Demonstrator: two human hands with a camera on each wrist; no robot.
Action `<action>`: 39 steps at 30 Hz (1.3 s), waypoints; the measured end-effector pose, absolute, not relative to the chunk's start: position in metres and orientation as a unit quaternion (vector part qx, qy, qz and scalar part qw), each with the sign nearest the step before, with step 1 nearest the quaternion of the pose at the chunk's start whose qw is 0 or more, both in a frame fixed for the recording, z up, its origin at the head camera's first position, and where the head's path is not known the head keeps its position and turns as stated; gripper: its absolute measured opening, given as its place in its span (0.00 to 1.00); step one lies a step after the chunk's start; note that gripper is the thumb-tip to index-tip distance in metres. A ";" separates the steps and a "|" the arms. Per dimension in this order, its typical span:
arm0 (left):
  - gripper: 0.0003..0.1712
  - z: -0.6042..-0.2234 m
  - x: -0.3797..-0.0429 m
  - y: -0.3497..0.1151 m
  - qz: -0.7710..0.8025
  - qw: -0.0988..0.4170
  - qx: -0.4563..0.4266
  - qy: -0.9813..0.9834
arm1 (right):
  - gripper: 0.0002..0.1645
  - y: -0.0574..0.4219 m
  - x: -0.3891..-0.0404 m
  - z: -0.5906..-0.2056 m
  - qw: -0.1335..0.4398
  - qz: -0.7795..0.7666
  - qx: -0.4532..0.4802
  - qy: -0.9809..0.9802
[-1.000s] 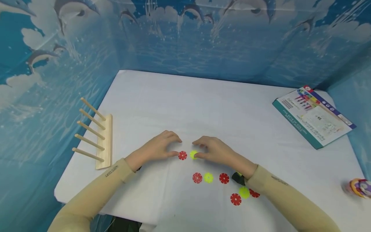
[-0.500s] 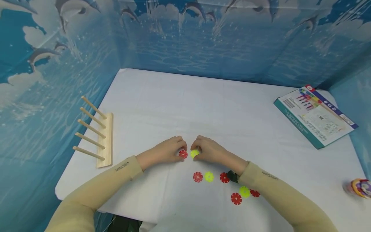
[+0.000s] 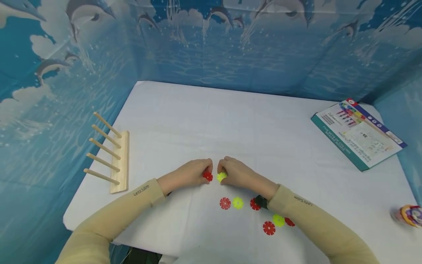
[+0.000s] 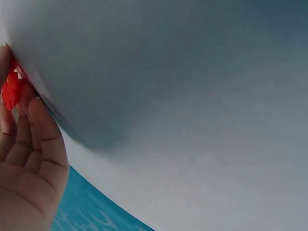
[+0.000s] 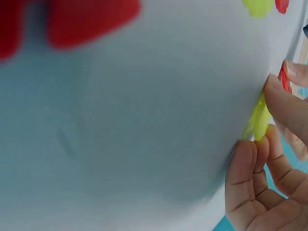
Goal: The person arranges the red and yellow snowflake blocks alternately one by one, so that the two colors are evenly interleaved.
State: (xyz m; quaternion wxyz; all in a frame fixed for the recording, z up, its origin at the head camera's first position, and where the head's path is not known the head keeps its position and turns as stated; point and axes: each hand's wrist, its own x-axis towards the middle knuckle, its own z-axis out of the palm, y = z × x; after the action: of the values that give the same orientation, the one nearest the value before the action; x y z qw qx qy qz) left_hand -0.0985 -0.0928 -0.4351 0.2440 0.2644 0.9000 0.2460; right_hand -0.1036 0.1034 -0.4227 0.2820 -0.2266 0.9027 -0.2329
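Red disc [image 3: 208, 177] is pinched in the left hand [image 3: 192, 172], yellow disc [image 3: 221, 176] at its 3 o'clock pinched in the right hand [image 3: 238, 173], and the peg rack [image 3: 123, 163] is way over at 9 o'clock.

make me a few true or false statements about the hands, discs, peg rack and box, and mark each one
1. The left hand and the right hand each pinch something. True.
2. Both held pieces are yellow. False: the left hand has a red disc, the right hand a yellow disc.
3. The peg rack has five pegs. True.
4. A red disc sits on one of the pegs. False: all five are bare.
5. The box lies toward the right side of the table. True.
6. The two held pieces touch. False: a gap separates them.
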 end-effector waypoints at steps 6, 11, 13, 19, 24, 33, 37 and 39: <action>0.11 -0.434 -0.111 -0.104 0.298 0.248 0.225 0.894 | 0.13 0.106 -0.107 -0.426 0.283 -0.252 -0.236 0.895; 0.07 -0.429 -0.128 -0.113 0.342 0.232 0.194 0.890 | 0.08 0.110 -0.119 -0.427 0.280 -0.304 -0.236 0.879; 0.07 -0.427 -0.136 -0.115 0.352 0.223 0.178 0.891 | 0.07 0.109 -0.126 -0.427 0.277 -0.321 -0.225 0.877; 0.07 -0.426 -0.161 -0.115 0.362 0.214 0.136 0.897 | 0.10 0.097 -0.152 -0.425 0.245 -0.359 -0.167 0.885; 0.08 -0.428 -0.181 -0.114 0.355 0.219 0.096 0.904 | 0.10 0.087 -0.173 -0.425 0.222 -0.375 -0.120 0.892; 0.10 -0.435 -0.199 -0.111 0.316 0.229 0.080 0.917 | 0.11 0.075 -0.198 -0.432 0.218 -0.381 -0.076 0.895; 0.10 -0.439 -0.200 -0.113 0.304 0.218 0.072 0.925 | 0.11 0.068 -0.203 -0.436 0.216 -0.381 -0.079 0.895; 0.11 -0.440 -0.201 -0.115 0.302 0.213 0.074 0.926 | 0.11 0.065 -0.204 -0.439 0.213 -0.374 -0.083 0.899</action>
State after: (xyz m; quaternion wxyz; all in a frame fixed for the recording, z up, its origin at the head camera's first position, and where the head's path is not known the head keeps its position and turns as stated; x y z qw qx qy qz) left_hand -0.2006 -0.1146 -0.4400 0.2131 0.0740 0.9262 0.3022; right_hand -0.2043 0.0650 -0.4386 0.2128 -0.0831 0.8988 -0.3742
